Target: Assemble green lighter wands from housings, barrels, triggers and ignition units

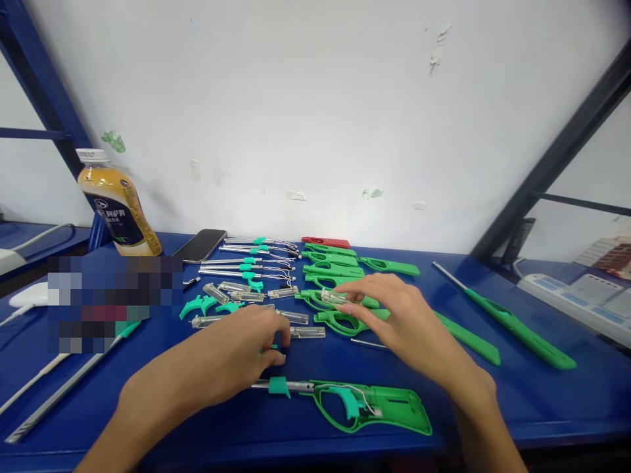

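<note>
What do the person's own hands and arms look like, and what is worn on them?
The left hand and the right hand wear no gloves. No sleeves show on the forearms, and no watch, bracelet or ring can be seen.

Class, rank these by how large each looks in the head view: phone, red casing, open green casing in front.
1. Open green casing, widest, though nearest the camera
2. Phone
3. Red casing, a thin strip
</note>
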Action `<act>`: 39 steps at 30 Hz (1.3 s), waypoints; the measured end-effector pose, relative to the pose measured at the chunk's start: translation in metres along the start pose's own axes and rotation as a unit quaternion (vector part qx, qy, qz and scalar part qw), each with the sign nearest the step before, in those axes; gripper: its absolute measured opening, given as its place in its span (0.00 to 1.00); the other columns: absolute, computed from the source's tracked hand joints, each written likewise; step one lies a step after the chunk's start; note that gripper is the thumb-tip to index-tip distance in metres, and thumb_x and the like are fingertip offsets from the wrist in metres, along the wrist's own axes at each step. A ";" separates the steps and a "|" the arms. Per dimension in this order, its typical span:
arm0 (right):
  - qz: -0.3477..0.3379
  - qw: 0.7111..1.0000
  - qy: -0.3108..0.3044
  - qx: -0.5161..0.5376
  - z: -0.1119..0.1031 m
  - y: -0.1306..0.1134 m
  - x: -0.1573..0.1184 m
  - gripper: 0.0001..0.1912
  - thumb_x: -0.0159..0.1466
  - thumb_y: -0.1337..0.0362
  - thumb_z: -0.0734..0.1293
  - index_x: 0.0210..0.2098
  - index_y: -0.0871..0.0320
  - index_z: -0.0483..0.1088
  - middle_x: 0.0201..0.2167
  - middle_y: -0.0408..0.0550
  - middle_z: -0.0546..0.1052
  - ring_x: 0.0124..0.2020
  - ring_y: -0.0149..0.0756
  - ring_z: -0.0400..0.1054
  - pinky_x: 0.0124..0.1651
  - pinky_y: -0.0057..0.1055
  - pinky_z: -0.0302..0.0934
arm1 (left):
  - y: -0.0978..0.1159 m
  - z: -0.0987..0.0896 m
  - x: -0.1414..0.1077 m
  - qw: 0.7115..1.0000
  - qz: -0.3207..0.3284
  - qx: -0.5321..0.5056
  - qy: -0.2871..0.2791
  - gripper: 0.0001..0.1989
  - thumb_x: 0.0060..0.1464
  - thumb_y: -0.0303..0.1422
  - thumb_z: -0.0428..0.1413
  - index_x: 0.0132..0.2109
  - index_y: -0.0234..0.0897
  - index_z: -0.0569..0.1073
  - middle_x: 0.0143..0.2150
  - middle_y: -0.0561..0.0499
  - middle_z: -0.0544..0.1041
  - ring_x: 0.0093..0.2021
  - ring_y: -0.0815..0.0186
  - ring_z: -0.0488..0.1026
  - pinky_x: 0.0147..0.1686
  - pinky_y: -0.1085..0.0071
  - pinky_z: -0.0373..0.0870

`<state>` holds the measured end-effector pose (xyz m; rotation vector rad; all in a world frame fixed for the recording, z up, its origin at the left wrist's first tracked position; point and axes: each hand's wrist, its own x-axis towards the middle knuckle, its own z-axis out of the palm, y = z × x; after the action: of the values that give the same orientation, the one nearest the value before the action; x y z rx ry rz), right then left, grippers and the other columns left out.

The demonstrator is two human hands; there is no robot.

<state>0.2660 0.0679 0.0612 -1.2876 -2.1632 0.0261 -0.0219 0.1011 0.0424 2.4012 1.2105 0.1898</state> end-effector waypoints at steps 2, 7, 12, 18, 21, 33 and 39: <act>-0.005 1.000 -0.001 -0.001 -0.001 0.000 0.000 0.07 0.75 0.56 0.70 0.49 0.46 0.80 0.46 0.38 0.85 0.50 0.42 0.77 0.55 0.39 0.66 | 0.004 0.001 0.004 1.000 -0.005 0.001 -0.004 0.07 0.62 0.31 0.59 0.45 0.50 0.80 0.39 0.55 0.80 0.42 0.60 0.77 0.39 0.68 0.65; -0.005 1.000 -0.011 0.002 -0.002 -0.002 0.000 0.06 0.75 0.58 0.70 0.49 0.46 0.79 0.46 0.37 0.86 0.50 0.41 0.78 0.56 0.38 0.65 | 0.008 0.005 0.013 1.000 -0.004 0.014 -0.003 0.08 0.57 0.24 0.57 0.34 0.43 0.78 0.37 0.53 0.79 0.39 0.61 0.75 0.37 0.67 0.62; -0.004 1.000 -0.014 0.007 -0.003 -0.005 0.002 0.05 0.76 0.59 0.70 0.49 0.48 0.79 0.45 0.38 0.86 0.49 0.39 0.78 0.56 0.38 0.65 | 0.003 0.012 0.018 1.000 0.001 0.027 -0.003 0.07 0.58 0.26 0.55 0.34 0.43 0.75 0.37 0.52 0.78 0.38 0.61 0.73 0.36 0.66 0.60; 0.004 1.000 -0.015 0.010 -0.002 -0.005 0.001 0.06 0.76 0.57 0.70 0.48 0.47 0.80 0.44 0.39 0.86 0.49 0.41 0.78 0.54 0.39 0.66 | 0.007 0.022 0.019 0.998 0.027 0.056 0.021 0.12 0.60 0.21 0.51 0.36 0.42 0.75 0.42 0.50 0.76 0.41 0.60 0.73 0.38 0.64 0.60; 0.006 1.000 -0.018 0.012 -0.001 -0.005 0.001 0.06 0.76 0.57 0.70 0.48 0.47 0.80 0.44 0.40 0.86 0.49 0.42 0.78 0.54 0.39 0.66 | 0.014 0.024 0.015 0.996 0.039 0.069 0.039 0.12 0.64 0.22 0.48 0.36 0.41 0.72 0.42 0.49 0.75 0.40 0.59 0.71 0.39 0.63 0.59; -0.014 1.000 0.003 0.025 -0.002 -0.003 0.001 0.13 0.78 0.59 0.67 0.58 0.49 0.77 0.47 0.46 0.82 0.48 0.41 0.76 0.51 0.38 0.69 | 0.034 -0.005 0.023 0.983 0.049 0.033 0.171 0.10 0.69 0.33 0.49 0.41 0.42 0.75 0.38 0.51 0.83 0.37 0.59 0.77 0.36 0.64 0.63; -0.015 0.997 0.030 0.075 -0.003 -0.011 0.000 0.06 0.76 0.60 0.69 0.51 0.49 0.77 0.42 0.41 0.82 0.43 0.37 0.76 0.46 0.32 0.68 | 0.044 -0.012 0.022 0.960 0.065 -0.039 0.270 0.18 0.71 0.39 0.47 0.46 0.45 0.82 0.45 0.53 0.86 0.43 0.61 0.81 0.39 0.68 0.73</act>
<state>0.2588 0.0609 0.0675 -1.1554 -2.0869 0.1335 0.0194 0.0996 0.0707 2.4346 1.2275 0.9673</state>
